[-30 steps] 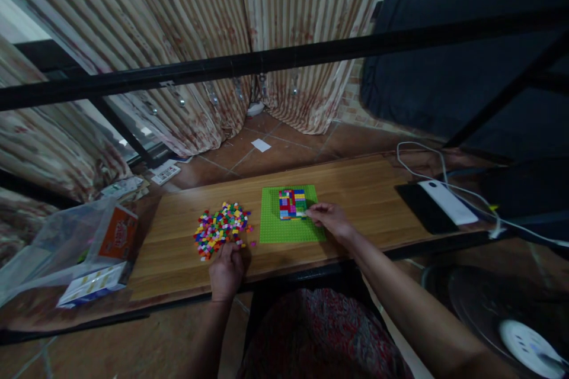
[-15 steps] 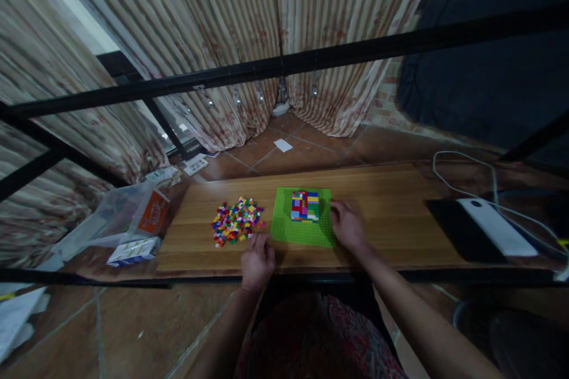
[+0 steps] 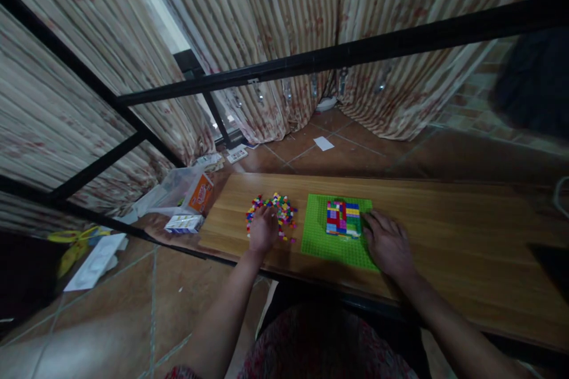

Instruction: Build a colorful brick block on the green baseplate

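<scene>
Holding the left hand [image 3: 264, 227] over the pile of loose bricks [image 3: 283, 208], just below mid-frame, with fingers drawn narrowly together (cannot tell if around a brick). Resting the right hand [image 3: 389, 243], with fingers loosely extended, at the right edge of the green baseplate [image 3: 316, 238]. Showing on it, right of centre, one compact multicoloured block [image 3: 343, 219], already assembled; leaving many bricks unplaced on the counter [image 3: 466, 231].

Left hand [image 3: 263, 231] now over bricks [image 3: 283, 207]
</scene>
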`<act>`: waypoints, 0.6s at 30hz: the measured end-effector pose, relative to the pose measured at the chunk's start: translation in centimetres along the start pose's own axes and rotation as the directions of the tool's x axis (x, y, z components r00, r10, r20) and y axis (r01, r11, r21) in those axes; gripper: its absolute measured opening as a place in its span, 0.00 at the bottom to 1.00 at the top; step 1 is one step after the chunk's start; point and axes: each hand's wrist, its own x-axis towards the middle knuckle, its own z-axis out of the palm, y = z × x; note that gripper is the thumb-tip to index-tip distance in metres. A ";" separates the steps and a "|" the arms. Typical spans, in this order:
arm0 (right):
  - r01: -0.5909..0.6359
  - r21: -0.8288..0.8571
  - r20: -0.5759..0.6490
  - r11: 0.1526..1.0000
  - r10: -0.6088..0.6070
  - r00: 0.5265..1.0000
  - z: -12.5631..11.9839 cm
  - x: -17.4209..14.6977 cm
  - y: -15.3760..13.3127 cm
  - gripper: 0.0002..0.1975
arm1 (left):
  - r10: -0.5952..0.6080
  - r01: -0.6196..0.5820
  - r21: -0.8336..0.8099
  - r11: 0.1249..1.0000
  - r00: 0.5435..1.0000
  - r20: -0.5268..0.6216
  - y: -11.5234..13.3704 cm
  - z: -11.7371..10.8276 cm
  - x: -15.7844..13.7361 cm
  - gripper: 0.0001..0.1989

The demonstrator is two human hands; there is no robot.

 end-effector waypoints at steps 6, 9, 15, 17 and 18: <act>0.016 0.022 -0.014 1.000 -0.016 1.000 0.6 -0.1 0.5 0.20 | 0.018 -0.027 0.089 0.996 0.995 0.100 -1.7 0.0 4.5 0.15; 0.003 0.033 -0.021 0.999 -0.003 1.000 0.8 -0.1 0.7 0.19 | 0.063 -0.087 0.122 0.989 0.980 0.189 -1.9 0.3 5.9 0.17; -0.011 0.039 -0.018 0.999 0.012 1.000 0.4 0.0 0.5 0.19 | 0.159 -0.188 0.090 0.978 0.952 0.263 -2.1 1.1 6.4 0.15; -0.014 0.047 -0.021 0.999 0.015 1.000 0.3 0.0 0.5 0.20 | 0.176 -0.204 0.080 0.976 0.947 0.268 -2.4 1.0 6.1 0.13; -0.013 0.051 -0.023 0.999 0.014 1.000 0.4 0.0 0.5 0.20 | 0.181 -0.210 0.082 0.974 0.946 0.269 -2.5 0.9 6.0 0.12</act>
